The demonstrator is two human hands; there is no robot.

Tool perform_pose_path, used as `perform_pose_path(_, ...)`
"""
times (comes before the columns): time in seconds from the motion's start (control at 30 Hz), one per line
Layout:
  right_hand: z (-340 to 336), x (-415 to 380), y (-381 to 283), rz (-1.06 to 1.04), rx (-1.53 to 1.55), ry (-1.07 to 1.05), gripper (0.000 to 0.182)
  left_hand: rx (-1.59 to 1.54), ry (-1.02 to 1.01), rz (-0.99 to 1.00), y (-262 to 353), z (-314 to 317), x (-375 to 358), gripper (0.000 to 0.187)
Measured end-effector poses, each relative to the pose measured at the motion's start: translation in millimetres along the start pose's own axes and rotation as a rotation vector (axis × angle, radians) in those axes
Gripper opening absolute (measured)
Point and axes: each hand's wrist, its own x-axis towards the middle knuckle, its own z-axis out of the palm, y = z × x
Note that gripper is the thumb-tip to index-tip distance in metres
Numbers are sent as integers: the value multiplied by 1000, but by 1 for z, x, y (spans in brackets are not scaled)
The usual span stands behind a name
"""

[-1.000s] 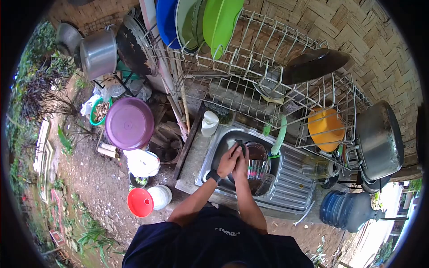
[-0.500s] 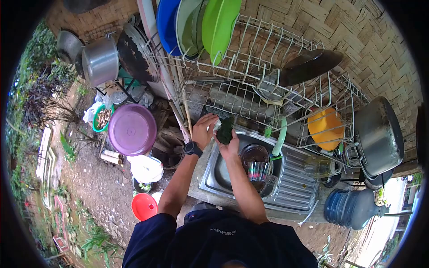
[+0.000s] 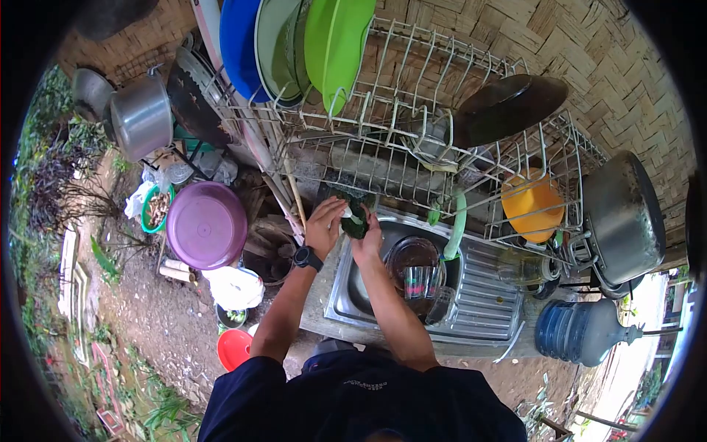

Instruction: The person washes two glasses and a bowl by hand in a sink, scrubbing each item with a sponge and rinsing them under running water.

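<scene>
My left hand [image 3: 322, 225], with a dark watch [image 3: 306, 257] on its wrist, pinches a small white item [image 3: 347, 212], perhaps a packet. The item's tip reaches over a dark green scouring pad [image 3: 358, 225]. Closed around the pad's right side is my right hand [image 3: 369, 241]. Both hands are above the left edge of a steel sink [image 3: 341, 296]. Inside the basin are a dark round plate or pan [image 3: 409, 252] and glasses [image 3: 421, 282] with coloured bands. A pale green hose or tap [image 3: 456, 225] comes down over the basin.
Above the sink hangs a wire dish rack [image 3: 401, 85] with green and blue plastic ware. An orange bowl [image 3: 532, 206] and a large pot [image 3: 622, 214] are at right, above a water jug [image 3: 582, 331]. A purple basin [image 3: 206, 225] and red bowl [image 3: 233, 350] stand left.
The view has shifted slightly, so most things sit further left. The white item has tilted downward across the green pad, and the left hand is more spread over it.
</scene>
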Motion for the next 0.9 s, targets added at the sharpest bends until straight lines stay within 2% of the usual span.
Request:
perform_pose_path(0.23, -11, 5, 7, -5, 21, -32, 40, -16, -71, -18, 0, -9, 7, 22)
perform_pose_path(0.57, -13, 13, 10, -34, -30, 15, 39, -38, -3, 15, -9, 1, -4, 20)
perform_pose_path(0.8, -15, 11, 4, -9, -42, -21, 39, 6, -102, 27, -1, -12, 13, 22)
perform_pose_path(0.9, -15, 9, 6, -13, -66, -40, 39, -9, -54, 16, 4, -11, 10, 20)
